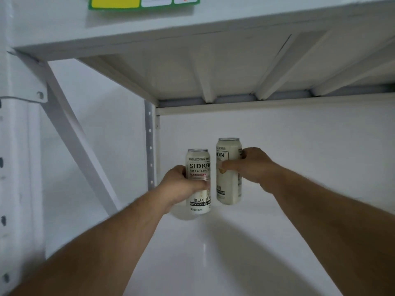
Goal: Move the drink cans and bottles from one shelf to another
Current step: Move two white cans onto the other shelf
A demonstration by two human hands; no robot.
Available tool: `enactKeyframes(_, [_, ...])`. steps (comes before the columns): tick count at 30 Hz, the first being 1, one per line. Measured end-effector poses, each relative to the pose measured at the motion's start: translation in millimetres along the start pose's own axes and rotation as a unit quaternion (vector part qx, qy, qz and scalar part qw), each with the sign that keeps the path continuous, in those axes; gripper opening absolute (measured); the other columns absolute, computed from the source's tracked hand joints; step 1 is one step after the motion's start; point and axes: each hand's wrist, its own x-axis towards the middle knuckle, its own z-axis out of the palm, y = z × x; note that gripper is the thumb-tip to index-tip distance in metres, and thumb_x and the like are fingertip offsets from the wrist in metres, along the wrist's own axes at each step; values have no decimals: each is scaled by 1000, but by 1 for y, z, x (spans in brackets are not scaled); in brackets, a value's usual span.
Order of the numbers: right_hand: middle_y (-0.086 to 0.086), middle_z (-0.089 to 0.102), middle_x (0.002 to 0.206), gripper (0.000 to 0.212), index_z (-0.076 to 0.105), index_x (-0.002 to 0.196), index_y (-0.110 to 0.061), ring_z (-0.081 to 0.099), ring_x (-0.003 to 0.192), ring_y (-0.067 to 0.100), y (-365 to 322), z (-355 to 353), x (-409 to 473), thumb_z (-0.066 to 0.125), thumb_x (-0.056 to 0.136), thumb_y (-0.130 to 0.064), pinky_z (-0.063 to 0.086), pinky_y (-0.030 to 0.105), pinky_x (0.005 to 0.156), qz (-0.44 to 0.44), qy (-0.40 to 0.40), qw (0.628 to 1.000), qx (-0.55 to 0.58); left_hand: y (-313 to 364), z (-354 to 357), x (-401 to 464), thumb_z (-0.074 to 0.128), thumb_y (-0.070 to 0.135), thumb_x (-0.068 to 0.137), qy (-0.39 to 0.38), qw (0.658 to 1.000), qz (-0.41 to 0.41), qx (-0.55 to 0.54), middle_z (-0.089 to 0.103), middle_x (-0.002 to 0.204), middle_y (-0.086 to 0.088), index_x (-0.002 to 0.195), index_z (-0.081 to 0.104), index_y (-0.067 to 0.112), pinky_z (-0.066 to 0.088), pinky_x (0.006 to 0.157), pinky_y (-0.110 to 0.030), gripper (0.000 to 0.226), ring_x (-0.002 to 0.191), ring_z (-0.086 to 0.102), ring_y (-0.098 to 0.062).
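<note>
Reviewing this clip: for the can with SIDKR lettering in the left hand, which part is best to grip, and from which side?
Grip the SIDKR can round its mid-body from its left side, as the left hand does. It is an upright, straight-walled cylinder, and the other can in the right hand crowds its right side.

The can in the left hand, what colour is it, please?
White to cream with black lettering, on the can in the head view.
</note>
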Motion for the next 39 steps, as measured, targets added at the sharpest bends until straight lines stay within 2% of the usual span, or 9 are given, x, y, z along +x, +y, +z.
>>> enactKeyframes(4, [-1, 77, 88, 24, 78, 88, -15, 72, 85, 16, 3, -38, -26, 86, 69, -28, 54, 27, 69, -1, 51, 999, 7, 17, 25, -14, 91, 25, 70, -45, 998, 34, -13, 80, 101, 6, 99, 74, 26, 59, 96, -40, 33, 96, 76, -14])
enactKeyframes(7, [0, 78, 90, 28, 77, 89, -14, 74, 88, 19, 9, -67, -50, 87, 68, -31, 60, 37, 85, 7, 83, 997, 6, 30, 47, -25, 89, 35, 55, -82, 995, 50, -25, 81, 100, 7, 103, 75, 26, 59, 96, -43, 51, 96, 77, -14])
enactKeyframes(9, [1, 78, 91, 28, 76, 89, -14, 74, 88, 20, 13, -88, -69, 88, 69, -31, 59, 39, 87, 17, 108, 994, 3, 39, 61, -35, 89, 36, 51, -101, 992, 59, -40, 81, 99, 7, 104, 75, 26, 59, 96, -45, 56, 96, 77, -15])
enactKeyframes(19, [-1, 77, 84, 29, 75, 85, -17, 73, 82, 18, 39, -212, -170, 90, 66, -34, 60, 36, 80, 44, 194, 980, -23, 106, 150, -102, 93, 23, 69, -148, 983, 77, -82, 81, 101, 3, 102, 75, 22, 58, 99, -48, 38, 98, 77, -20])
enactKeyframes(22, [0, 76, 86, 28, 74, 90, -15, 72, 80, 18, 46, -255, -203, 89, 71, -28, 57, 29, 67, 40, 195, 980, -14, 132, 187, -130, 94, 25, 64, -149, 981, 75, -97, 80, 105, 3, 107, 72, 21, 58, 98, -47, 49, 99, 76, -19])
enactKeyframes(26, [-1, 76, 88, 28, 74, 95, -16, 72, 81, 15, 53, -316, -237, 87, 74, -29, 54, 28, 68, 40, 189, 981, -30, 167, 238, -165, 91, 39, 43, -151, 980, 63, -110, 80, 106, 4, 111, 70, 21, 59, 97, -46, 74, 98, 77, -18])
enactKeyframes(30, [-1, 75, 90, 31, 72, 99, -16, 71, 79, 13, 65, -367, -262, 87, 75, -29, 51, 25, 60, 37, 194, 980, -40, 194, 282, -188, 94, 31, 57, -153, 979, 58, -124, 80, 106, 3, 112, 70, 21, 58, 98, -46, 61, 99, 77, -18])
enactKeyframes(34, [0, 74, 90, 31, 71, 98, -16, 70, 78, 12, 80, -400, -272, 87, 75, -30, 50, 24, 58, 40, 196, 979, -37, 215, 314, -203, 90, 43, 38, -156, 979, 53, -119, 80, 105, 5, 112, 70, 22, 59, 97, -45, 79, 98, 77, -17])
enactKeyframes(39, [1, 74, 91, 32, 71, 101, -14, 70, 79, 12, 97, -416, -267, 86, 76, -28, 51, 24, 59, 43, 197, 979, -22, 230, 343, -200, 91, 40, 40, -148, 981, 48, -116, 79, 105, 5, 112, 69, 23, 58, 98, -46, 77, 98, 76, -18])
